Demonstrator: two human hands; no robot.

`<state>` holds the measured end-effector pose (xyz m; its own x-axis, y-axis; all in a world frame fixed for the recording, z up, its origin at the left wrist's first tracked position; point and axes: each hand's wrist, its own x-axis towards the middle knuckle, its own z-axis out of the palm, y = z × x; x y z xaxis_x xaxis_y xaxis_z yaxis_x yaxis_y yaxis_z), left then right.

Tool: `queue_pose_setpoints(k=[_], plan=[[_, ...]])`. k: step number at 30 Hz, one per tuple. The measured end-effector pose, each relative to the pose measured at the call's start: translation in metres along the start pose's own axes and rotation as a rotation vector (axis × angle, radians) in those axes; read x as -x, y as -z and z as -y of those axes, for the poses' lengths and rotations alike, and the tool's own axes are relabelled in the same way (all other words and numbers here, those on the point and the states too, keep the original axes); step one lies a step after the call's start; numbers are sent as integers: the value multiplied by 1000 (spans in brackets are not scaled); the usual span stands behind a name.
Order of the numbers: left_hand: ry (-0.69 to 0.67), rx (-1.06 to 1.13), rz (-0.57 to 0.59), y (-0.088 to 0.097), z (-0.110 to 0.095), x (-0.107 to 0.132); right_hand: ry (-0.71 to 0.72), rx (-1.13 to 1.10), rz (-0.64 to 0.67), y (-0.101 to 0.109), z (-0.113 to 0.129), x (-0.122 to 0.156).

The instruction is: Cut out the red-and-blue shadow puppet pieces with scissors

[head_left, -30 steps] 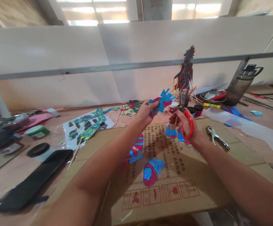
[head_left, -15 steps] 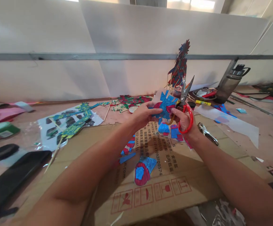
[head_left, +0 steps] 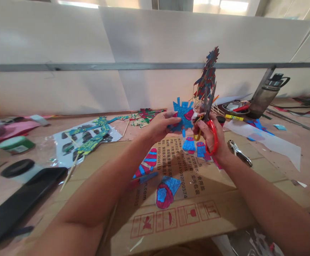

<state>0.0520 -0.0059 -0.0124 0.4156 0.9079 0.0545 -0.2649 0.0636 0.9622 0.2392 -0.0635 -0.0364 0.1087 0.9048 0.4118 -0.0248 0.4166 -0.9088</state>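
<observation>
Left hand [head_left: 164, 124]: fingers clamped on the blue-and-magenta cutout [head_left: 183, 111], raised over the far edge of the cardboard sheet [head_left: 237, 202]. Right hand [head_left: 207, 133]: fingers wrapped round the scissors [head_left: 216, 141]; blades parted, pointing up, clear of the cutout. On the cardboard: a rounded piece [head_left: 167, 192], striped piece [head_left: 151, 158]. Beyond it: spiky model [head_left: 208, 73]. Progress (judged): several shapes already cut; held outline looks mostly finished; remaining trimming, cannot tell.
</observation>
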Motion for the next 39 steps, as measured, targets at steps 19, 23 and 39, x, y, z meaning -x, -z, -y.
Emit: queue_pose_setpoints(k=[19, 23, 39], plan=[[-234, 218, -343, 11, -20, -2, -30, 298, 212, -1, -17, 4], [-273, 284, -403, 8, -17, -5, -56, 281, 240, -2, -16, 7], [-445, 497, -300, -47, 21, 12, -92, 42, 163, -14, -9, 16]])
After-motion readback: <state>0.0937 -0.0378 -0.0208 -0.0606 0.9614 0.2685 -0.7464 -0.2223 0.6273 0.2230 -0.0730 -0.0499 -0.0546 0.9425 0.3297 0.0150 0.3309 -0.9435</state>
